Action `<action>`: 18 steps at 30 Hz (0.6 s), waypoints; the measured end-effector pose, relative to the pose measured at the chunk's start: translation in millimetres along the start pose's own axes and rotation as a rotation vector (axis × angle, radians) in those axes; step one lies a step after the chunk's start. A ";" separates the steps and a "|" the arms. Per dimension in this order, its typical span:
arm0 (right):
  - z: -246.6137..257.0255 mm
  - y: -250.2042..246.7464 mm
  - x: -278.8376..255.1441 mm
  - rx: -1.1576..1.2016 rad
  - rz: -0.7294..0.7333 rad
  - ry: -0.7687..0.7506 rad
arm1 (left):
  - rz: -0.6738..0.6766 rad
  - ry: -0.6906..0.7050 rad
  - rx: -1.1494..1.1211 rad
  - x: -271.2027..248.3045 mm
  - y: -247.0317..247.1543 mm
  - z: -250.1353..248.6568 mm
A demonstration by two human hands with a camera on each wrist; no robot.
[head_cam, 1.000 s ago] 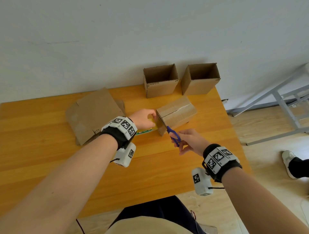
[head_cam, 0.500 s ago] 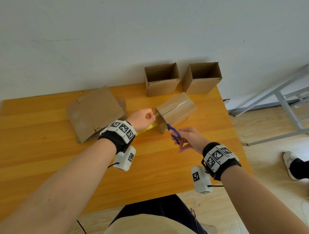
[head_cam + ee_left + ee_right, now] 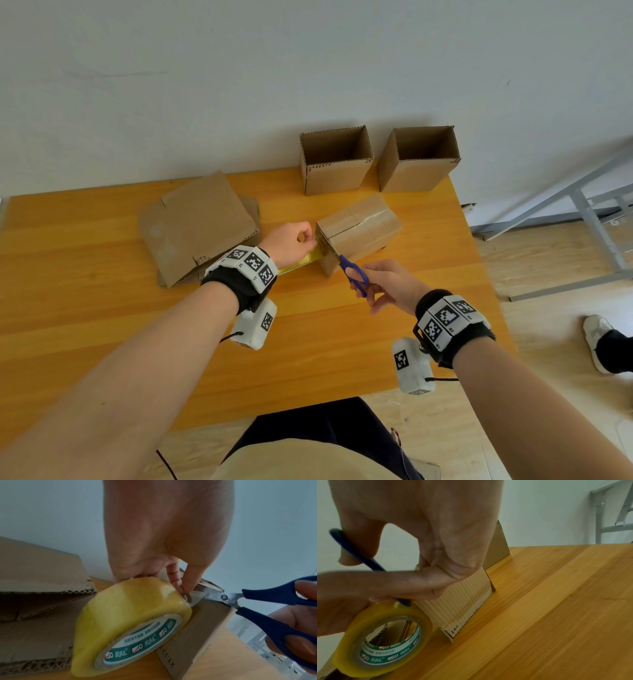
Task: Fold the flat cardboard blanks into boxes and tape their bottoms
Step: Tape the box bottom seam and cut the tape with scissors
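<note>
Cutting is the step I judge to be in hand: the third box (image 3: 358,230) lies on its side on the wooden table (image 3: 102,325), with a strip of clear tape already along its bottom seam, and the strip has not yet been severed from the roll. My left hand (image 3: 291,241) grips the yellow tape roll (image 3: 130,626) against the box's near end, fingers curled over the top of the roll, which is tilted and touches the cardboard. My right hand (image 3: 390,286) holds the blue-handled scissors (image 3: 354,275), fingers through the loops, wrist angled inward so the blades (image 3: 216,597) point at the short stretch of tape between roll and box. In the left wrist view the blades sit right at that stretch, just beside my left fingertips (image 3: 186,588); whether they have bitten through I cannot tell.

Next I reckon the move calls for a clean snip close to the box, keeping the blades off those fingertips, then pressing the loose end down over the edge.

Two finished boxes (image 3: 337,159) stand open-topped at the far edge by the wall, and the flat blanks (image 3: 197,224) wait in a stack to the left, near my left wrist
</note>
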State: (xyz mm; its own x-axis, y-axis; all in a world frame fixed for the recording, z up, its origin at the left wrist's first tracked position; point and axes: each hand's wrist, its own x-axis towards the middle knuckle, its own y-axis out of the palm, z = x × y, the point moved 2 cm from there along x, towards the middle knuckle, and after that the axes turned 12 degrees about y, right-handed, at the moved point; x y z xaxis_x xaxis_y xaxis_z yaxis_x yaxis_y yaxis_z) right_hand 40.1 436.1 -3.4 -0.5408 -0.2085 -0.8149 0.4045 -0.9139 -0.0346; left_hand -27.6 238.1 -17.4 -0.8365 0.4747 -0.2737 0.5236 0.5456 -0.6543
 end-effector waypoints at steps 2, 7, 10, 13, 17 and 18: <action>0.6 -0.9 0.1 -0.025 -0.019 -0.014 | 0.010 -0.004 0.005 0.1 1.0 -0.4; 1.0 -7.2 -1.1 -0.052 -0.073 -0.062 | -0.005 -0.006 0.007 0.8 1.7 -0.8; 0.3 -11.3 -1.5 -0.077 -0.091 -0.066 | -0.018 0.000 0.040 1.7 -0.1 -1.5; 1.5 -13.5 -1.9 -0.091 -0.081 -0.071 | -0.020 0.008 0.068 2.8 -1.6 -3.1; 1.8 -16.9 -4.2 -0.116 -0.073 -0.071 | 0.009 0.024 0.118 1.3 -5.4 -5.6; 1.5 -17.5 -4.7 -0.123 -0.068 -0.070 | 0.020 0.030 0.136 0.4 -6.1 -6.2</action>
State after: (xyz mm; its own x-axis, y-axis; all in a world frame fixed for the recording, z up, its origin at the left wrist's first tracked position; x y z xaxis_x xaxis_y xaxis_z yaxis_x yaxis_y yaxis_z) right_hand 34.4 452.6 1.9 -0.6179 -0.1755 -0.7664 0.4504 -0.8780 -0.1621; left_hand -30.2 239.2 -9.2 -0.8197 0.5064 -0.2677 0.5119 0.4382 -0.7389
